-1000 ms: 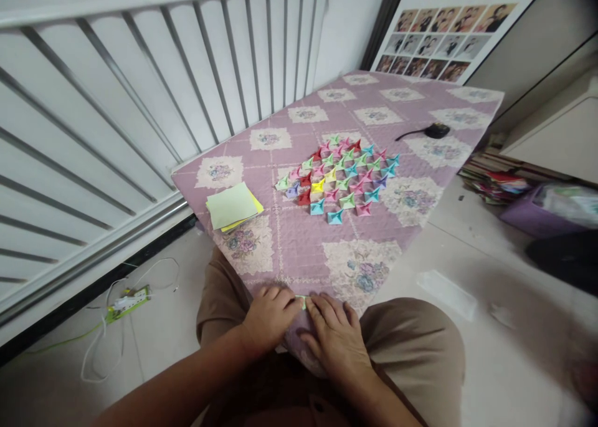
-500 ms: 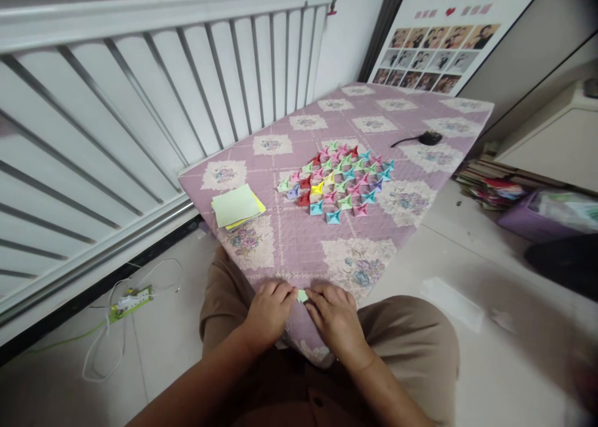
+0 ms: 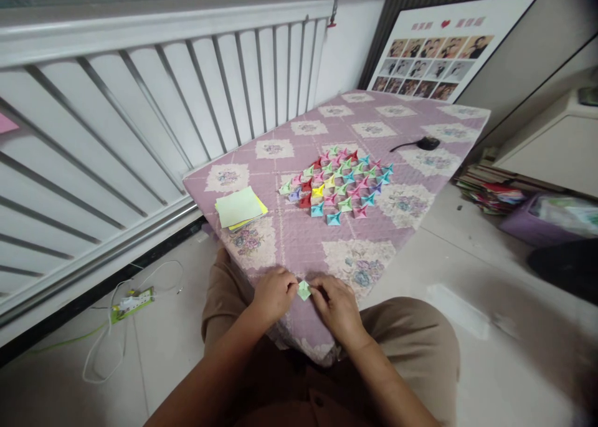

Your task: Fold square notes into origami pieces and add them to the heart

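Note:
A small folded piece of light green paper sits between my two hands near the front corner of the table. My left hand pinches its left corner with closed fingers. On the opposite side, the fingertips of my right hand grip the right corner. The piece looks diamond-shaped, with crease lines meeting near its middle. Further up the cloth stand rows of small folded paper stars in pink, green, blue, red, yellow and purple. To the left lies a stack of square paper sheets, pale green on top with yellow showing beneath.
A purple floral tablecloth covers the table. Along the left runs a white radiator. A black object with a cord lies at the far right. A power strip with cables is on the floor, and a photo board leans behind.
The green paper now shows as a larger, opened diamond between my fingers. My left hand has drawn into a tighter pinch, and the camera view has shifted slightly.

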Demonstrator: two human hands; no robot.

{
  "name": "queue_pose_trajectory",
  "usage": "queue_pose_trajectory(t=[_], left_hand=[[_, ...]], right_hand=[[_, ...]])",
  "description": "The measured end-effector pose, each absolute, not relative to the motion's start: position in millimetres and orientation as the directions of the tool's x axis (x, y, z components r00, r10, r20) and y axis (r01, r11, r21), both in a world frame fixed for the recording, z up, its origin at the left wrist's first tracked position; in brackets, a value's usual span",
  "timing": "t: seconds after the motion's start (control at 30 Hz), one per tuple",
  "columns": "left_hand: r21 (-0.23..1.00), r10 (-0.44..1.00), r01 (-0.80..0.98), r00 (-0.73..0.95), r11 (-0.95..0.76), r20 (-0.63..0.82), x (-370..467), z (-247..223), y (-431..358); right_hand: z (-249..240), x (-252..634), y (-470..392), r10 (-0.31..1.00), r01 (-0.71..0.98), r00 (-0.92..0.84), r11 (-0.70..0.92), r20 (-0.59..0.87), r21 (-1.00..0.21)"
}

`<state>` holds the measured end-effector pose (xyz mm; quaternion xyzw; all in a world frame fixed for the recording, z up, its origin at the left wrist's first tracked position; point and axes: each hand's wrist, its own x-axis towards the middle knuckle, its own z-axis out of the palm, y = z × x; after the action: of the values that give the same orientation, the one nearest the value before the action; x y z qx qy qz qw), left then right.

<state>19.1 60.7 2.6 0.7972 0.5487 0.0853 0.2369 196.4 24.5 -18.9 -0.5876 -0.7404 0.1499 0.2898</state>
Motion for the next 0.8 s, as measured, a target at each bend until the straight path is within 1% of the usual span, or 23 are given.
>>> queue_pose_trajectory(t=[0.07, 0.17, 0.3, 0.37, 0.43, 0.53, 0.8], left_hand=[[0.492, 0.912, 0.825, 0.387, -0.278, -0.134, 18, 4, 62], [0.512, 0.907, 0.814, 0.396, -0.275, -0.143, 17, 6, 65], [0.540, 0.902, 0.797, 0.406, -0.270, -0.147, 16, 7, 68], [0.586, 0.917, 0.774, 0.378, -0.239, -0.125, 16, 5, 68], [0.663, 0.932, 0.718, 0.352, -0.213, -0.082, 15, 1, 67], [0.743, 0.926, 0.628, 0.375, -0.229, -0.032, 14, -4, 65], [0.704, 0.890, 0.631, 0.457, -0.325, 0.002, 11, -9, 62]], right_hand=[[-20, 200, 23, 0.951, 0.755, -0.178, 0.296, 0.253, -0.585], [-21, 201, 22, 0.943, 0.753, -0.213, 0.326, 0.257, -0.572], [-20, 197, 23, 0.951, 0.786, -0.173, 0.291, 0.258, -0.545], [-20, 194, 23, 0.954, 0.797, -0.152, 0.272, 0.257, -0.540], [-19, 193, 24, 0.957, 0.801, -0.143, 0.262, 0.254, -0.539], [-18, 193, 24, 0.960, 0.800, -0.139, 0.254, 0.245, -0.544], [-18, 193, 27, 0.969, 0.809, -0.128, 0.225, 0.211, -0.543]])
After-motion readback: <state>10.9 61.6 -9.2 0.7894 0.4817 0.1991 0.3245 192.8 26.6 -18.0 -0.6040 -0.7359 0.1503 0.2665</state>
